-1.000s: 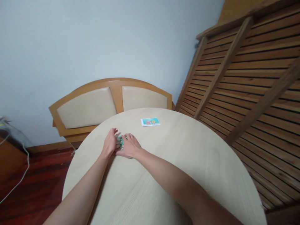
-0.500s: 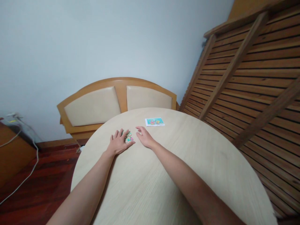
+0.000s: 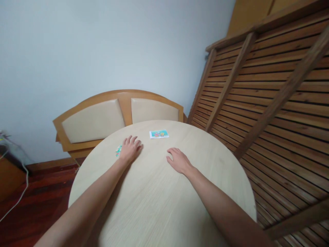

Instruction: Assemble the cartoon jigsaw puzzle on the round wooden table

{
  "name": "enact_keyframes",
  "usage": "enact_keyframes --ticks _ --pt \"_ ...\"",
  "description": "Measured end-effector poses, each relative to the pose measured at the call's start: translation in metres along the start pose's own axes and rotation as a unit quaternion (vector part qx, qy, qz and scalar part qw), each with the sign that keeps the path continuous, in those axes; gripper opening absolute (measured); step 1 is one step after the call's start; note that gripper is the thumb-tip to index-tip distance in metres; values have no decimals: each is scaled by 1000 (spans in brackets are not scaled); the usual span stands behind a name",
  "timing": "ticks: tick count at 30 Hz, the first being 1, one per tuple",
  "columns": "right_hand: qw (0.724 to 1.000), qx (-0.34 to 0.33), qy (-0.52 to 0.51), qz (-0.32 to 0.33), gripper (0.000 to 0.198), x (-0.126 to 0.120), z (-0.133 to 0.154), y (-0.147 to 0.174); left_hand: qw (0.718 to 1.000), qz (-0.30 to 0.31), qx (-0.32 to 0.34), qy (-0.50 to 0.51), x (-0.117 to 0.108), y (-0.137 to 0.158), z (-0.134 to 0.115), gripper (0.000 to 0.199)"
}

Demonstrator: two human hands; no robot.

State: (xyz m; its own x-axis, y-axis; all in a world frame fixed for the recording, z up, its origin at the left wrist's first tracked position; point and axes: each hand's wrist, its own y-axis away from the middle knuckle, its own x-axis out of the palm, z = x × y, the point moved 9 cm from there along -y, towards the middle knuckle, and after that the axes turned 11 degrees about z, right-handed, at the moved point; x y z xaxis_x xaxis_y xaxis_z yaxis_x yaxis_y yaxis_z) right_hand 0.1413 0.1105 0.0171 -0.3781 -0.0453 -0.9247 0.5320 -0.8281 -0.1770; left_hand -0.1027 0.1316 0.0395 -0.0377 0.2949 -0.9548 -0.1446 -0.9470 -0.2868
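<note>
A small flat piece with a green, white and pink pattern (image 3: 118,151) lies on the round pale wooden table (image 3: 154,199). My left hand (image 3: 130,147) is over or beside its right side and hides part of it; whether they touch I cannot tell. The fingers of that hand are spread and loosely bent. To the right, my right hand (image 3: 179,160) rests low over the tabletop with thumb and fingers apart, holding nothing. Beyond both hands lies a white-edged card or booklet (image 3: 159,134) with cartoon figures on turquoise.
Behind the table stands a wooden headboard (image 3: 125,108) with cream panels against a pale wall. A large slatted wooden frame (image 3: 267,89) leans at the right. At lower left, a white cable (image 3: 24,185) hangs above a dark red floor (image 3: 46,192).
My right hand has moved right, away from my left. My left hand has shifted right relative to the patterned piece, whose left side now shows instead of its right. The view has turned slightly right.
</note>
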Motion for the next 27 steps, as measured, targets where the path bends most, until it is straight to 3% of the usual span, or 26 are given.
enact_keyframes --ticks 5,8,11,18,27 --pt "999 13 28 35 59 1 -10 9 982 -10 144 118 -7 0 -109 35" --pt "996 33 13 79 67 9 -21 16 974 57 172 133 11 13 -150 40" --pt "995 25 2 99 69 13 -22 20 970 105 164 143 22 26 -151 43" --pt "996 -24 -30 80 71 11 -8 17 968 182 106 137 32 35 -118 62" --pt "993 -1 -30 114 70 18 -11 14 965 200 101 140 34 37 -121 62"
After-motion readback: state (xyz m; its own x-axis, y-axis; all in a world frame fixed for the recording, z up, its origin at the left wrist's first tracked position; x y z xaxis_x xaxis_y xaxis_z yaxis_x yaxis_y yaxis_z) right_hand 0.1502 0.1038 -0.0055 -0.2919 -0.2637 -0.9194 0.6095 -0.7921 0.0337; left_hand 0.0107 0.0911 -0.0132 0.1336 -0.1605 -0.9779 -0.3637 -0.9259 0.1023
